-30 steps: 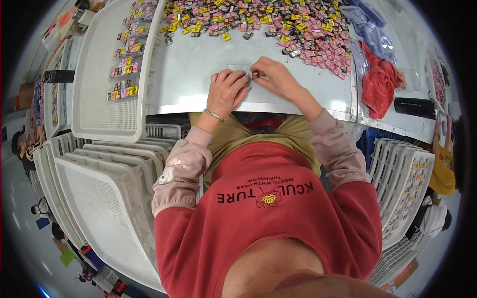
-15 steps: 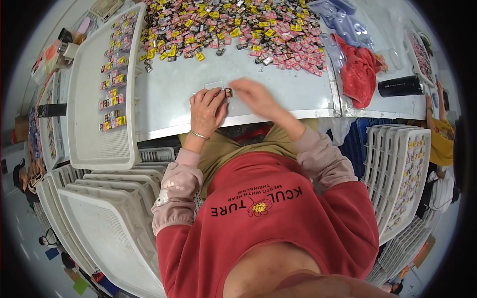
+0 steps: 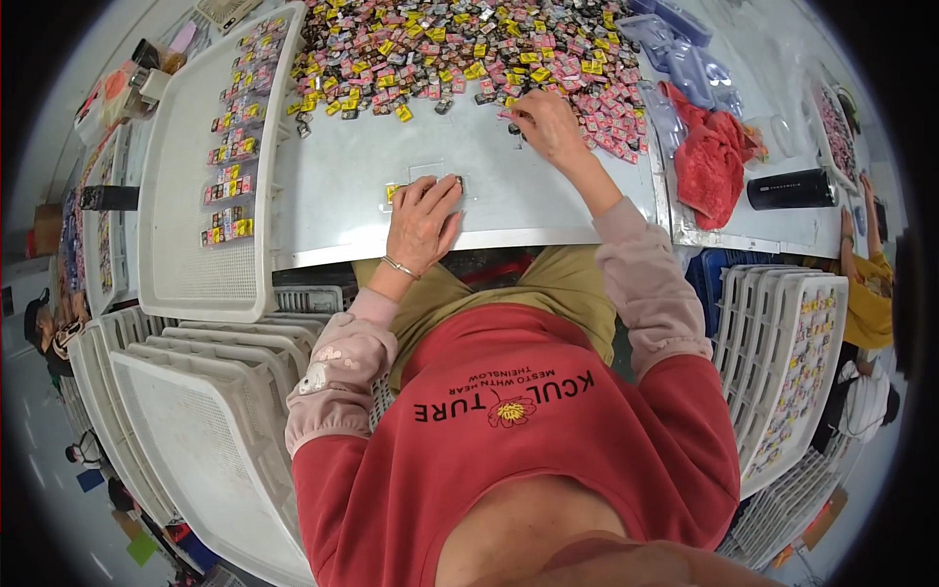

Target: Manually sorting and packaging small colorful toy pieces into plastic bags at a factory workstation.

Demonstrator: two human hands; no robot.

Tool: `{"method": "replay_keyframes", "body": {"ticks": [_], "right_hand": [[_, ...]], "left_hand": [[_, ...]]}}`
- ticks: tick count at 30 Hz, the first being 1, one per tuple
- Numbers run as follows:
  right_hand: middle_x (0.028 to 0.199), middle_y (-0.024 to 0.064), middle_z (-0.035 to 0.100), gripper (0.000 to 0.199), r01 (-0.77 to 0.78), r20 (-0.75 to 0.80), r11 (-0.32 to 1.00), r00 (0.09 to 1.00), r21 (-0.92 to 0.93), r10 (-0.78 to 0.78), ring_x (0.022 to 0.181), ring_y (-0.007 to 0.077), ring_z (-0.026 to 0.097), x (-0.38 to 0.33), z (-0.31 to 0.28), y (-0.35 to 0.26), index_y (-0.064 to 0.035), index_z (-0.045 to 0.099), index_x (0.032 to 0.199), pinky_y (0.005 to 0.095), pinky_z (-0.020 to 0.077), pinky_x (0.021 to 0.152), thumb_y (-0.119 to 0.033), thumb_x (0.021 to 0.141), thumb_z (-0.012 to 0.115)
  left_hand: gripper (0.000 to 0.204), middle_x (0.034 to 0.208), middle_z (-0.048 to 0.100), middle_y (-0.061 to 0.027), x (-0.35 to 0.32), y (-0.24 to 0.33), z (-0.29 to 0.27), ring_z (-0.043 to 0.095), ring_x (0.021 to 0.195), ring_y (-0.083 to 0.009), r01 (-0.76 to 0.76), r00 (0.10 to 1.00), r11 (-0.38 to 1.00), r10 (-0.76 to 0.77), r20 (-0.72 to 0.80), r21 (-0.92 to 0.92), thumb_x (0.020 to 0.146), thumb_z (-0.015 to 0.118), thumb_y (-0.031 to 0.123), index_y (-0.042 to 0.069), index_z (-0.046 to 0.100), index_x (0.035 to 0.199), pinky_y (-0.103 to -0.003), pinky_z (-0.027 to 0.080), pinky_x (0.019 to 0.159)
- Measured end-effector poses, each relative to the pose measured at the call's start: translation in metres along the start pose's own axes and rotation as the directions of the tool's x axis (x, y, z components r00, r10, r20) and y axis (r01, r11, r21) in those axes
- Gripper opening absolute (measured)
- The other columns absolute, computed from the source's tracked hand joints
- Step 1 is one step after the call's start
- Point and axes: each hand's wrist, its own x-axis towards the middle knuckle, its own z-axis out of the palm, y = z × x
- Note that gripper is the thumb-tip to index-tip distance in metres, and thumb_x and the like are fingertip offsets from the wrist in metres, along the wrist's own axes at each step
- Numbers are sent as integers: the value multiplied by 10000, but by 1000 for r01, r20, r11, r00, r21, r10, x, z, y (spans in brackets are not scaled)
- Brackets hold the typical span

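My left hand (image 3: 424,221) lies over a small clear plastic tray (image 3: 426,165) near the table's front edge. Its bent fingers press on the tray and cover most of it. A yellow-and-dark small block (image 3: 392,193) shows left of the fingers, and a dark one peeks out at the fingertips. Farther off to the right, my right hand (image 3: 551,127) has thumb and fingers pinched together at the near edge of a big heap of small printed blocks (image 3: 440,59), pink, yellow and black. What is between those fingertips is too small to make out.
At left, a white mesh tray (image 3: 186,196) bears a column of filled clear packs (image 3: 230,226). Stacked white trays (image 3: 196,421) stand below it, others (image 3: 782,362) at right. A red cloth (image 3: 711,161), blue plastic (image 3: 685,59) and a black cylinder (image 3: 790,190) lie right. Other people work at both sides.
My right hand has moved away from beside the left hand, out to the heap's near edge, and its fingers have pinched together. My left hand stays at the clear tray.
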Motion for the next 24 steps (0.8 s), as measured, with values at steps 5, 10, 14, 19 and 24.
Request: {"method": "replay_keyframes", "body": {"ticks": [5,10,14,19,24], "right_hand": [[844,85,646,107,-10,140,990,990,-139,30,847,291,609,18,16,6,-104,688,851,448,466,736,-152,757,680],[845,78,651,210,39,63,999,997,21,-40,778,245,621,17,8,8,-72,670,955,369,493,690,-103,748,691],[852,20,619,334,-180,92,799,984,573,156,746,100,581,8,-13,-12,-23,642,1120,228,491,682,-63,793,696],[933,12,583,389,-74,24,608,996,790,90,848,80,552,-6,-48,-66,29,592,1179,221,476,766,14,801,683],[990,26,560,399,21,-23,437,1000,899,-1,914,100,538,-17,-64,-94,41,576,1163,243,458,825,94,777,661]], "left_hand": [[431,1245,563,-52,0,1,2,494,1111,-276,44,999,999,-44,-1,-26,751,670,135,80,599,1173,-411,372,917],[414,1234,565,-64,-4,-1,2,491,1118,-281,70,997,995,-73,-31,-69,748,668,135,80,607,1154,-414,366,932],[385,1154,591,-98,1,3,-6,526,1065,-299,136,981,987,-146,-126,-89,749,678,104,62,614,1127,-400,405,902],[295,975,638,-97,62,22,-21,594,886,-236,198,852,762,-445,-276,-617,772,713,96,47,629,1050,-330,468,757],[185,983,636,-83,88,36,-48,592,877,-112,54,898,608,-377,-228,-792,856,661,24,-22,624,1031,-246,486,781]]}}
